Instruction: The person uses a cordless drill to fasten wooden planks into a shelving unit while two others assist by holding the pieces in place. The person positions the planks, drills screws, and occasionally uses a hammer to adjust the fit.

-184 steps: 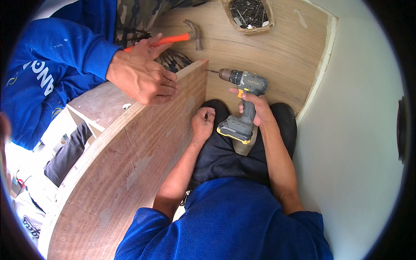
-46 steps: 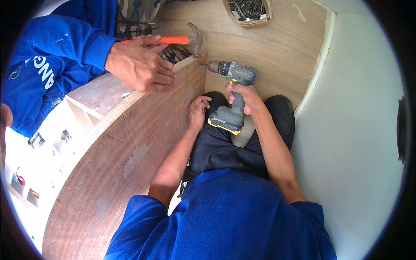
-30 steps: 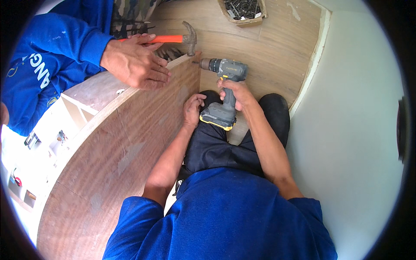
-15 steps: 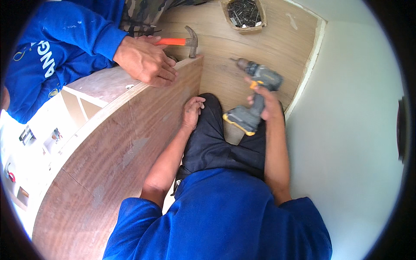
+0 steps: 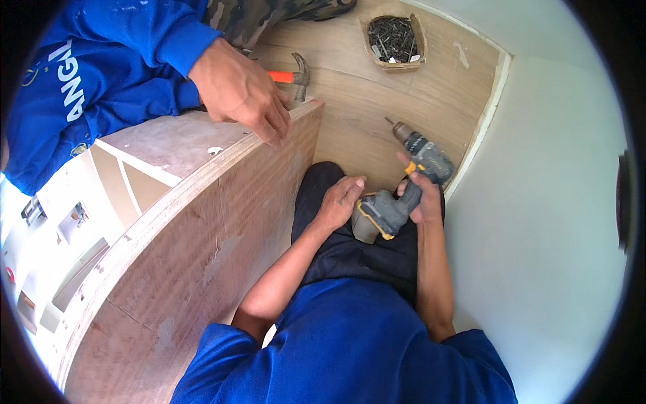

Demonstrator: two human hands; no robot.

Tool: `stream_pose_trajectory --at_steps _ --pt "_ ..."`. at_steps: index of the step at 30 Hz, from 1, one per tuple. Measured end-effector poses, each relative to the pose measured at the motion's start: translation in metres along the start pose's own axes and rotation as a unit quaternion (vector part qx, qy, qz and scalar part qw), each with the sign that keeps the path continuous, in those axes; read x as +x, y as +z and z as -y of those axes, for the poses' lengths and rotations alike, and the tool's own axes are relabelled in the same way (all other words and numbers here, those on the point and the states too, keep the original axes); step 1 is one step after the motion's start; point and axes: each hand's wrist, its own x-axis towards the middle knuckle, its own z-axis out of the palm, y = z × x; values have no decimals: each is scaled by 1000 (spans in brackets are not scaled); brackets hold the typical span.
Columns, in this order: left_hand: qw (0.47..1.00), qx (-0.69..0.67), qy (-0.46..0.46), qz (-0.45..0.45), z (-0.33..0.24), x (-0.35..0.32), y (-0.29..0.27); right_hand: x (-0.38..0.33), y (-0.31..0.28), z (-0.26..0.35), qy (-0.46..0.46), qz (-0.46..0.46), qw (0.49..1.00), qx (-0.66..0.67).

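A grey and black cordless drill with yellow trim (image 5: 431, 160) is in my right hand (image 5: 425, 198), which is wrapped round its grip. A thin bit sticks out of the chuck toward the far left. My left hand (image 5: 338, 202) is over my left thigh, close beside the drill's battery base. Its fingers are drawn together; anything they hold is too small to make out. Left of my legs stands a curved wooden panel (image 5: 195, 249) on edge.
Another person's hand (image 5: 245, 91) hangs over the panel's top edge. A claw hammer with an orange handle (image 5: 282, 77) is beyond it. An open carton (image 5: 404, 66) of dark screws sits on the wood-look floor (image 5: 363, 87). A pale wall (image 5: 538, 202) rises close on my right.
My left hand has moved right, off my knee to beside the drill base. The drill has shifted right and slightly nearer to me. The other person's hand has changed its pose and moved off the hammer.
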Motion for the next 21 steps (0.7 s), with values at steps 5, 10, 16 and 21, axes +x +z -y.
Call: stream_pose_trajectory --at_steps 5,10,16,21 --pt "981 103 97 130 -26 -13 -10 -11 29 -34 21 -7 998 -54" --pt "984 140 42 97 -52 -15 4 -24 63 -46 -11 -31 997 -76" --pt "998 -12 60 15 -49 0 22 -20 73 -32 -54 49 987 -144" --pt "998 -36 46 8 -47 5 29 -13 68 -30 -70 60 978 -186"
